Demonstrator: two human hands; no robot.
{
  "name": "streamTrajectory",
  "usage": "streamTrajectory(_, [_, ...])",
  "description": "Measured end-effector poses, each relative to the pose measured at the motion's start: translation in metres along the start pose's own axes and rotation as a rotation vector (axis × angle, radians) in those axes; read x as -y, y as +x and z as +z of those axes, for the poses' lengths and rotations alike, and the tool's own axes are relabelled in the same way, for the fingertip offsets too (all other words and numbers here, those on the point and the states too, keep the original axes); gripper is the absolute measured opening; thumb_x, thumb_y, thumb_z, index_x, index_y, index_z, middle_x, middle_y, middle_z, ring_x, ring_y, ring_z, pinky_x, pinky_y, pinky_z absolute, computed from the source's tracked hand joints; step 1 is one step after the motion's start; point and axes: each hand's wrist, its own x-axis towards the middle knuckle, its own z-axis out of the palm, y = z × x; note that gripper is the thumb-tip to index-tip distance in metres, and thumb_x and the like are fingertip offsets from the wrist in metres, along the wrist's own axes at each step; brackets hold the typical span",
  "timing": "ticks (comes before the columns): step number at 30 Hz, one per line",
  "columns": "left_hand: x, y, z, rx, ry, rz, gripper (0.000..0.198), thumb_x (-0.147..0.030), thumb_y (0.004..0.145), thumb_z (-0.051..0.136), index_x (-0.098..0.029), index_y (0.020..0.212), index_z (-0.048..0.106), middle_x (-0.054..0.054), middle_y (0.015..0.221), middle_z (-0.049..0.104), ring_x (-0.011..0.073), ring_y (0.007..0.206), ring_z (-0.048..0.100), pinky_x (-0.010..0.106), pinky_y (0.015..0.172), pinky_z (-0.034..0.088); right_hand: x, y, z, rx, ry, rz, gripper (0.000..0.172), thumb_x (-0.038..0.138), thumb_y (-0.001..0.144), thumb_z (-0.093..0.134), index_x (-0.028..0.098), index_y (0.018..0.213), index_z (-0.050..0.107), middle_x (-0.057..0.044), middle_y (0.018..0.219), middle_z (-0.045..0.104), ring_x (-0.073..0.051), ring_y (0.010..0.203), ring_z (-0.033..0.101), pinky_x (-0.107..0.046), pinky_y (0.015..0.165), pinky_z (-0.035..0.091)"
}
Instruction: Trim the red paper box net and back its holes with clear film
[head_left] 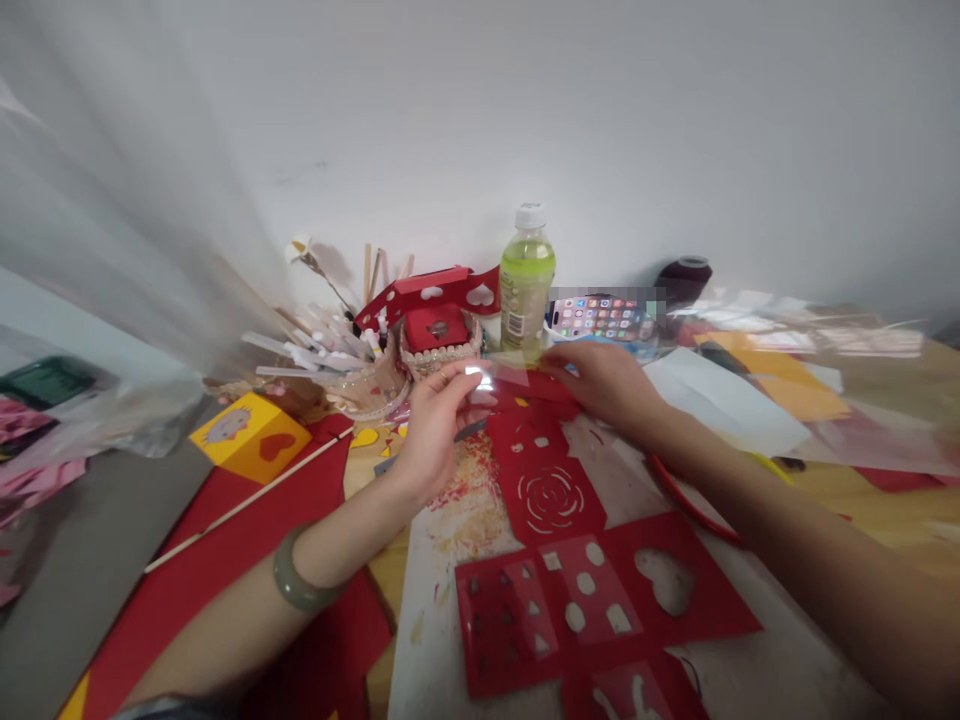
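Observation:
My left hand (439, 425) pinches a small piece of clear plastic film (514, 368), which catches a bright glare beside the thumb. My right hand (604, 378) is curled at the far end of a red paper cutout (551, 505), fingers closed; what they grip is hidden. This cutout lies flat in a branching shape of joined squares, with a rose pattern, triangles, dots and a heart cut through it. Clear film appears to cover some of its lower squares. Under it is a stained white board (424, 610).
A green drink bottle (527, 285) stands behind the hands, beside a propped phone (600, 315). Pens (322, 350) and a beaded basket (442, 352) sit back left. A yellow paper box (251, 437) and wooden stick (247, 500) lie left; paper sheets (720, 400) are right.

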Motion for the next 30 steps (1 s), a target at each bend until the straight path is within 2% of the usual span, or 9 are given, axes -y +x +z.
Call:
streamTrajectory(3, [0.0,-0.003,0.003,0.059,0.041,-0.022,0.018,-0.02,0.067,0.066,-0.016,0.084,0.067,-0.001,0.076,0.063,0.0082,0.063,0.059,0.019,0.06,0.047,0.012,-0.014,-0.009,-0.039,0.188,0.066,0.032,0.033,0.09,0.041,0.015,0.101,0.065,-0.009,0.094,0.069,-0.023,0.087,0.062,-0.035,0.076,0.045])
streamTrajectory(7, [0.001,-0.009,0.007,0.164,0.09,-0.067,0.025,-0.015,0.067,0.065,-0.018,0.092,0.068,-0.001,0.078,0.065,0.0103,0.067,0.06,0.021,0.062,0.049,0.029,-0.039,-0.017,0.033,0.52,0.088,0.038,0.047,0.091,0.04,0.019,0.1,0.063,-0.003,0.092,0.069,-0.016,0.081,0.064,-0.026,0.069,0.048])
streamTrajectory(10, [0.005,-0.011,0.008,0.275,0.086,-0.08,0.025,-0.017,0.068,0.068,-0.018,0.093,0.069,-0.001,0.074,0.064,0.0099,0.065,0.059,0.021,0.062,0.047,0.032,-0.053,-0.016,0.005,0.809,0.153,0.023,0.04,0.08,0.062,0.019,0.088,0.063,0.0,0.08,0.065,-0.012,0.072,0.059,-0.022,0.065,0.045])
streamTrajectory(15, [0.01,-0.013,0.006,0.544,-0.105,-0.274,0.042,-0.052,0.08,0.054,-0.017,0.101,0.066,0.008,0.094,0.065,0.0184,0.081,0.061,0.027,0.065,0.049,0.022,-0.062,-0.013,0.015,0.984,0.085,0.012,0.031,0.079,0.065,0.02,0.075,0.061,0.003,0.071,0.059,-0.01,0.067,0.053,-0.022,0.064,0.042])
streamTrajectory(19, [0.014,-0.016,0.008,0.607,-0.001,-0.337,0.038,-0.028,0.066,0.076,-0.02,0.101,0.065,0.007,0.105,0.063,0.0193,0.095,0.058,0.03,0.079,0.046,0.021,-0.063,-0.01,0.055,0.924,-0.027,0.01,0.031,0.079,0.064,0.021,0.078,0.064,0.0,0.082,0.062,-0.014,0.08,0.056,-0.026,0.073,0.043])
streamTrajectory(22, [0.016,-0.016,0.009,0.553,0.138,-0.282,0.029,-0.023,0.06,0.078,-0.016,0.086,0.068,0.003,0.084,0.066,0.0141,0.078,0.059,0.027,0.074,0.044,0.027,-0.064,-0.008,-0.039,0.801,-0.033,0.013,0.03,0.078,0.064,0.023,0.088,0.067,-0.002,0.095,0.064,-0.017,0.089,0.057,-0.028,0.074,0.044])
streamTrajectory(25, [0.019,-0.013,0.009,0.39,0.23,-0.158,0.014,-0.024,0.063,0.075,-0.014,0.068,0.066,0.0,0.068,0.063,0.0102,0.064,0.055,0.024,0.066,0.042,0.034,-0.066,-0.008,-0.156,0.753,0.139,0.022,0.034,0.08,0.059,0.022,0.096,0.067,-0.004,0.096,0.066,-0.017,0.082,0.059,-0.028,0.067,0.046])
streamTrajectory(28, [0.021,-0.011,0.008,0.296,0.261,-0.136,0.01,-0.024,0.064,0.072,-0.015,0.067,0.067,0.0,0.066,0.064,0.0102,0.061,0.055,0.023,0.063,0.042,0.04,-0.069,-0.01,-0.086,0.787,0.239,0.023,0.04,0.081,0.056,0.02,0.086,0.068,-0.002,0.083,0.068,-0.016,0.071,0.06,-0.026,0.062,0.046])
streamTrajectory(30, [0.021,-0.012,0.009,0.312,0.31,-0.147,0.009,-0.024,0.064,0.07,-0.016,0.067,0.068,-0.001,0.065,0.064,0.0103,0.06,0.054,0.023,0.061,0.041,0.041,-0.07,-0.009,-0.063,0.808,0.24,0.021,0.039,0.079,0.059,0.02,0.081,0.068,-0.001,0.079,0.068,-0.015,0.07,0.06,-0.025,0.062,0.046])
